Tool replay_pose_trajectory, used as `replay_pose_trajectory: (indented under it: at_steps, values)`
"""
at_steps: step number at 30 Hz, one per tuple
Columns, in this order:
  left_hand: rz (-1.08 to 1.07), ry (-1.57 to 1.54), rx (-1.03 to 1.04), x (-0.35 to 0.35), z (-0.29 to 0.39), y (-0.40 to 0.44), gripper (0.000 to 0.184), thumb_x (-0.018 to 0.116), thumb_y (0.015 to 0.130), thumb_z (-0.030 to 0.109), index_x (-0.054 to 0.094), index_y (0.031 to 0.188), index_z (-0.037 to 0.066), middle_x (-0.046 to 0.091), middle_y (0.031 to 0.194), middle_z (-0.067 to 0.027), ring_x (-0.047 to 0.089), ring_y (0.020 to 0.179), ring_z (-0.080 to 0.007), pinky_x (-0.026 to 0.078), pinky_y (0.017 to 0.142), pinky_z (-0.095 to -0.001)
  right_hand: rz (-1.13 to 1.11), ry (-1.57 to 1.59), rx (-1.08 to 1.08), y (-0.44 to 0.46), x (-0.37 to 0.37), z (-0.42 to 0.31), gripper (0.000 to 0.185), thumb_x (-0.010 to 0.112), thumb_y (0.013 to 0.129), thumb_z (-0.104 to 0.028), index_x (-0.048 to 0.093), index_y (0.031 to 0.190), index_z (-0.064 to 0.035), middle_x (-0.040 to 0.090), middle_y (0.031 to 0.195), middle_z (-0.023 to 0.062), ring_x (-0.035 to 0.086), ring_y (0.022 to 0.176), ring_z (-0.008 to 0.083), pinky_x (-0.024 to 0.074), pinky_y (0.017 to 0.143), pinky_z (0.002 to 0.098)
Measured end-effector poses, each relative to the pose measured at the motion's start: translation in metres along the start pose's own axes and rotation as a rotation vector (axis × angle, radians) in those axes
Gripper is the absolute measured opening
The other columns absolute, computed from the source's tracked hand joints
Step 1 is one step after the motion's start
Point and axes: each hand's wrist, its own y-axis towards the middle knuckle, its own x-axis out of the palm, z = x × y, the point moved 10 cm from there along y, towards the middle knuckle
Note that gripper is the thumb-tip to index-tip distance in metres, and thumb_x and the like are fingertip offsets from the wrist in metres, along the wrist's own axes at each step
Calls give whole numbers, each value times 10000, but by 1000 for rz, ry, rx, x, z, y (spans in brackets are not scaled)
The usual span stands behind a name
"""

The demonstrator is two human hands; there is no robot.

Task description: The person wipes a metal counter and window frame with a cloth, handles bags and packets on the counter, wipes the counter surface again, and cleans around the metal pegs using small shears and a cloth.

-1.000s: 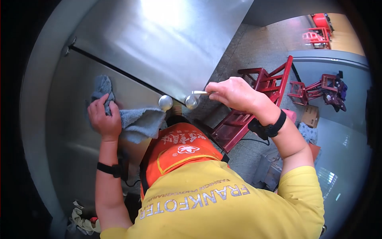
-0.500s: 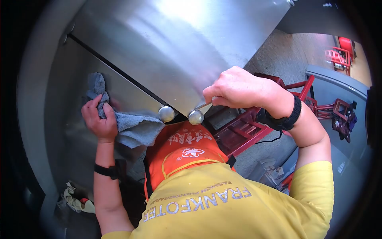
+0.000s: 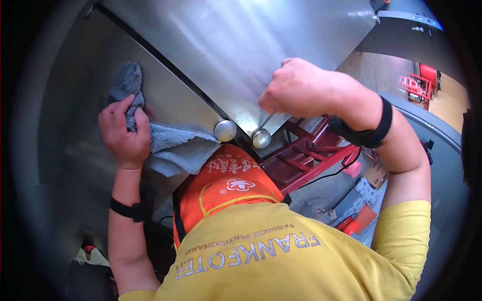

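Observation:
My left hand [image 3: 125, 131] grips a grey-blue cloth [image 3: 178, 145], bunched between thumb and fingers over the brushed-steel surface on the left. The cloth's loose end hangs toward a round metal knob [image 3: 225, 130] at that panel's corner. Over the neighbouring steel top [image 3: 216, 45], my right hand [image 3: 291, 90] is closed, its fingers pinching a thin metal rod [image 3: 268, 120]. The rod points down to a second round metal knob [image 3: 261, 138]; whether they touch I cannot tell. Most of the rod is hidden in the fist.
A dark gap [image 3: 160, 60] runs between the two steel surfaces. Red wooden stools [image 3: 306, 160] stand beyond the right corner, with a black cable across them. A grey-blue panel [image 3: 432, 130] rises on the right. My orange apron [image 3: 231, 175] is close to the knobs.
The view has shifted a little, so both knobs sit further right. My right hand has risen and turned, and the rod stands steeper. My left hand keeps hold of the cloth.

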Motion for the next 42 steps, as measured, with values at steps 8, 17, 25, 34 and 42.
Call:
replay_pose_trajectory:
  at_steps: [8,17,25,34,42]
  values:
    - [62,-16,17,-5,-1,-2,265,640,751,82,653,1016,74,582,920,-104,548,830,-297,461,774,-392,34,10,-29,4,-7,0,19,616,776,-168,616,790,-181,613,637,8,635,704,226,434,766,349]
    - [28,-15,-13,-5,-5,-3,243,618,788,69,651,1029,51,604,944,-122,557,886,-299,452,827,-384,12,-78,-88,12,-6,-21,45,628,771,-176,623,815,-170,625,657,22,639,703,236,448,713,368]
    - [-3,-1,-68,-2,-8,-1,250,610,797,66,659,1043,64,601,961,-122,565,886,-293,458,833,-363,671,598,105,-57,-25,16,140,658,815,-96,639,950,-65,653,716,63,607,603,215,457,550,305]
    - [-627,-297,286,73,175,-9,324,574,713,10,651,1026,52,610,1085,-83,541,987,-272,427,844,-388,1045,1310,566,-155,85,-5,156,647,862,-109,655,1006,-49,602,708,-37,509,589,23,426,540,199]
    - [-611,-620,-6,71,181,-39,548,517,757,-12,423,1296,12,604,1042,-153,553,951,-332,465,847,-396,1202,1481,572,-170,120,-23,179,659,866,-125,647,1027,-47,608,738,-30,516,594,28,437,531,200]
